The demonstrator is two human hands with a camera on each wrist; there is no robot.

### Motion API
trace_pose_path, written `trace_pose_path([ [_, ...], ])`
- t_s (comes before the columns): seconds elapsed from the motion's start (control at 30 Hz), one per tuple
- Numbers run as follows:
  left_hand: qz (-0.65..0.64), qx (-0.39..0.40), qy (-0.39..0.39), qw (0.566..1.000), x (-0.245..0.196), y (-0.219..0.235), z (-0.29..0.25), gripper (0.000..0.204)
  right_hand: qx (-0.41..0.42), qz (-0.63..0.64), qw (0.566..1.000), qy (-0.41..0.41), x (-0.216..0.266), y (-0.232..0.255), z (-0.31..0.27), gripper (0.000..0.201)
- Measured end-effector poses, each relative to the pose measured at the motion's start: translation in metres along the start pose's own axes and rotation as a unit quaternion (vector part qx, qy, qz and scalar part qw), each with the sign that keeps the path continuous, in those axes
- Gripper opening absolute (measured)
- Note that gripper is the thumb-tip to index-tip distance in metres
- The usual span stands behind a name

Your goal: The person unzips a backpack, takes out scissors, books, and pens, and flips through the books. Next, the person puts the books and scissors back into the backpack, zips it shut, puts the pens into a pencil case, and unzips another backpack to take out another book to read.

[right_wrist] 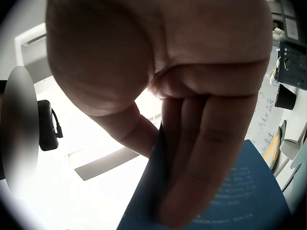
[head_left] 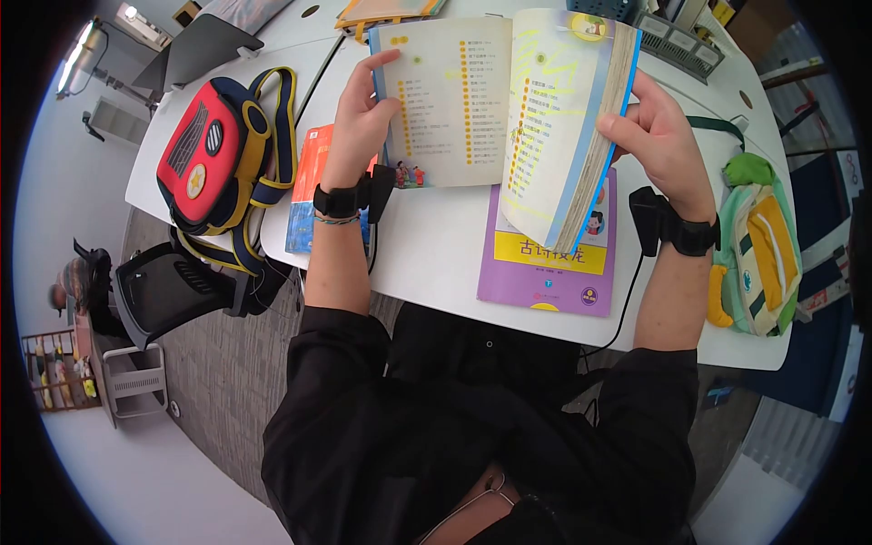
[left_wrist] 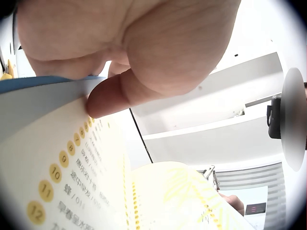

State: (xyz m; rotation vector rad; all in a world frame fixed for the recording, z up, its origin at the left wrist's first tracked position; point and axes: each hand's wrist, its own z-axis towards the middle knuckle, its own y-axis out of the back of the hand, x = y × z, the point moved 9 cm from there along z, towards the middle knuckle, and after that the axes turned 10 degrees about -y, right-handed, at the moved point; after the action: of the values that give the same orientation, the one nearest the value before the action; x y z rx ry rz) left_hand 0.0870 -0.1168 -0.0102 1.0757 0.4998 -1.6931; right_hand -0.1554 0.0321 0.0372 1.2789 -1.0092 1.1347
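An open book (head_left: 445, 100) with a blue cover is held up over the table, its pages showing numbered lists and yellow print. My left hand (head_left: 359, 127) grips the left edge, and in the left wrist view the thumb (left_wrist: 110, 96) presses on the page beside the yellow number dots. On the right side my right hand (head_left: 663, 141) holds the thick stack of pages, thumb on the page edges. The right wrist view shows its fingers spread over the blue back cover (right_wrist: 235, 191). Below the book lies a purple book (head_left: 545, 291), partly covered by it.
An orange and blue book (head_left: 304, 204) lies left of my left forearm. A red and navy backpack (head_left: 213, 154) sits at the table's left, a green and yellow bag (head_left: 763, 245) at the right. A grey basket (head_left: 677, 50) stands at the back right. A black cable (head_left: 627, 309) runs over the front edge.
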Motion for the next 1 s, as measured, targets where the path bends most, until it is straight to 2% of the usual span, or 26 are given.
trace_pose_path([
  [1.0, -0.051, -0.021, 0.053, 0.997, 0.0054, 0.0035, -0.0045, 0.055, -0.004, 0.001, 1.0, -0.016, -0.0021, -0.0022, 0.0017, 0.049],
])
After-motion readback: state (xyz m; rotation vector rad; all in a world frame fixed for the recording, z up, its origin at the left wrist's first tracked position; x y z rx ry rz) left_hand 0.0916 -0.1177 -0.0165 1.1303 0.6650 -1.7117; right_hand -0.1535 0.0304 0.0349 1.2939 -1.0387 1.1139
